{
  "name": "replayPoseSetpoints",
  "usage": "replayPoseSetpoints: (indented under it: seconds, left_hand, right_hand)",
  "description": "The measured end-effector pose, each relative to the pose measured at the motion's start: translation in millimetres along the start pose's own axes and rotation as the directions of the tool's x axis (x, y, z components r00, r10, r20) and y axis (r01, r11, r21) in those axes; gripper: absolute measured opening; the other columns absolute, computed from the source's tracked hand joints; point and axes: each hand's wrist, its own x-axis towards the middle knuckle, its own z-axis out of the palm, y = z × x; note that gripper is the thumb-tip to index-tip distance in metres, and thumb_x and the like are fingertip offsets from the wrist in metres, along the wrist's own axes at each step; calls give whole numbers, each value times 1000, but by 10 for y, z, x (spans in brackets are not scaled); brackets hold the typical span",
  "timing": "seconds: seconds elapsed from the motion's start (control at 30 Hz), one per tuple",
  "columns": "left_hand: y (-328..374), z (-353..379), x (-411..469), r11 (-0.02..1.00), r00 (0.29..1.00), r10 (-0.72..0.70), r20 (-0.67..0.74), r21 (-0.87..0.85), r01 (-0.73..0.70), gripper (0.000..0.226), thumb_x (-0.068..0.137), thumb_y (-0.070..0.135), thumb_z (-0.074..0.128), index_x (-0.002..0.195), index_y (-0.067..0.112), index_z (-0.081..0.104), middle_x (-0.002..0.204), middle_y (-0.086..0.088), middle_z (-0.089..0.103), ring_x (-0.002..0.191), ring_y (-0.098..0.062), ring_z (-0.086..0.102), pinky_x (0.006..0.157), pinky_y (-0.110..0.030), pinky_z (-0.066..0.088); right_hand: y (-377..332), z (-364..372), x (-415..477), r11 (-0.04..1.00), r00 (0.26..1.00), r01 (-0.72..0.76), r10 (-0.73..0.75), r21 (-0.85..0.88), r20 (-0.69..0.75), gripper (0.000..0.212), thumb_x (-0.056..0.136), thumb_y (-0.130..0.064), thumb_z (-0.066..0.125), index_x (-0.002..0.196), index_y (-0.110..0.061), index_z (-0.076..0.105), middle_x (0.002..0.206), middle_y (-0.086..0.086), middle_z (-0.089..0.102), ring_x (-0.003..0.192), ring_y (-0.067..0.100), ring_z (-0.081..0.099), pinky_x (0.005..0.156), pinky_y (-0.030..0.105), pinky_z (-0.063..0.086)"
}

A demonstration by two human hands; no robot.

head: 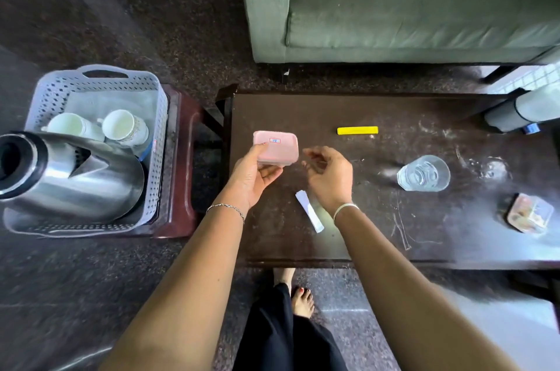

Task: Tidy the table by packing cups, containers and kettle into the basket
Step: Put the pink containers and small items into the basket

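My left hand (253,175) grips a small pink lidded container (276,147) above the left end of the dark table (378,219). Just to its right, my right hand (328,175) hovers with loosely curled fingers and holds nothing. A grey perforated basket (54,92) stands on a maroon stool (181,158) left of the table. Inside it lie a steel kettle (75,177) and two pale cups (124,127). A clear glass (423,173) and a small clear container with colourful contents (528,212) stand on the right part of the table.
A yellow bar (357,130) and a white paper sachet (309,210) lie on the table. A black and white cylinder (521,111) sits at the far right edge. A green sofa (409,1) stands behind the table. My feet are on the floor below the table's near edge.
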Motion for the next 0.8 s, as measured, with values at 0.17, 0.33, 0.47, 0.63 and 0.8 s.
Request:
replayPoseSetpoints:
  seconds: [0.17, 0.33, 0.47, 0.63, 0.8]
  left_hand:
    - [-225, -242, -59, 999, 998, 2, -61, -50, -5, 29, 97, 22, 58, 121, 5, 57, 122, -18, 64, 109, -33, 65, 87, -33, 55]
    - [-480, -509, -62, 994, 990, -2, -144, -110, -14, 34, 97, 22, 58, 125, 2, 56, 124, -19, 64, 97, -29, 70, 83, -32, 59]
    - [-671, -705, -57, 987, 982, -10, -187, -160, -21, 38, 97, 23, 58, 129, 1, 55, 123, -20, 64, 97, -29, 70, 78, -29, 60]
    - [-805, -875, -125, 980, 981, -13, -195, -200, -27, 37, 98, 22, 57, 129, 1, 56, 123, -19, 64, 96, -28, 70, 77, -28, 61]
    - [-827, -936, -181, 982, 982, -1, -186, -184, -34, 37, 98, 20, 56, 130, 1, 55, 127, -20, 62, 111, -34, 64, 84, -32, 56]
  right_hand:
    - [590, -63, -318, 925, 954, -298, 298, -237, -37, 12, 80, -15, 65, 89, -20, 72, 90, 2, 74, 87, 25, 68, 78, 30, 53]
    - [969, 110, -527, 794, 945, -149, 290, -589, 152, 28, 83, -31, 69, 109, -20, 69, 109, 8, 66, 100, 32, 62, 82, 35, 52]
    - [1087, 301, -531, 806, 957, -170, 272, -567, 100, 35, 86, -32, 68, 117, -17, 64, 117, 9, 57, 109, 32, 55, 86, 40, 50]
    - [1182, 413, -538, 825, 942, -304, 335, -477, -21, 25, 87, -23, 67, 108, -13, 60, 121, 12, 50, 111, 36, 52, 87, 43, 47]
    - [1233, 446, -517, 788, 942, -288, 335, -544, -14, 19, 87, -21, 66, 104, -14, 60, 120, 13, 51, 114, 36, 50, 92, 44, 44]
